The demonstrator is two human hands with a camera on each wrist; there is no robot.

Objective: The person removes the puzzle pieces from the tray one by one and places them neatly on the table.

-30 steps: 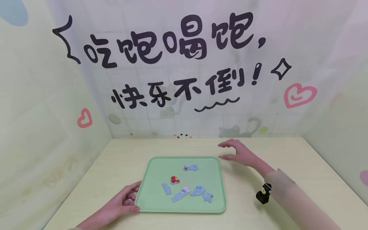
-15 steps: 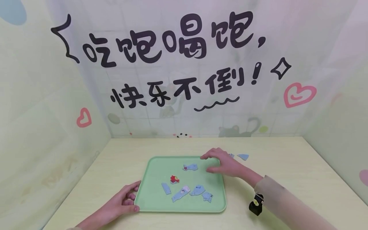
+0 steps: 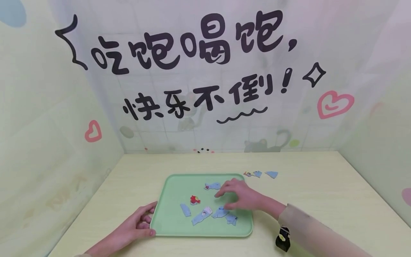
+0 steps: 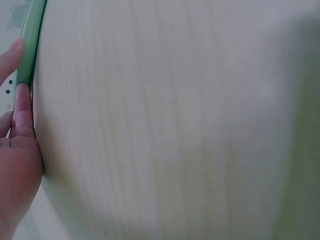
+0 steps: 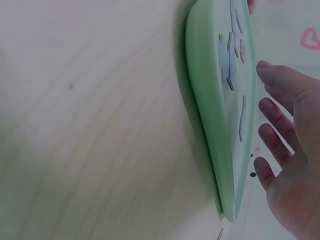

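The left hand (image 3: 137,222) has its thumb (image 3: 146,233) and bent fingers (image 3: 146,218) apart; the right hand (image 3: 240,195) hovers, thumb and fingers parted and loosely curved, its sleeved arm (image 3: 316,229) slanting rightward.

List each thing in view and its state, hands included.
Green tray: flat on table.
Left hand: grips tray's left edge.
Right hand: above tray, fingers spread, holding nothing visible.
Red piece: on tray, lying apart.
Blue strip: on tray, lying apart.
Long blue piece: flat on tray.
Far blue piece: on tray, lying apart.
Two near-right blue pieces: on tray, contact unclear.
Triangular piece: on table, lying apart.
Two small pieces: on table, contact unclear.
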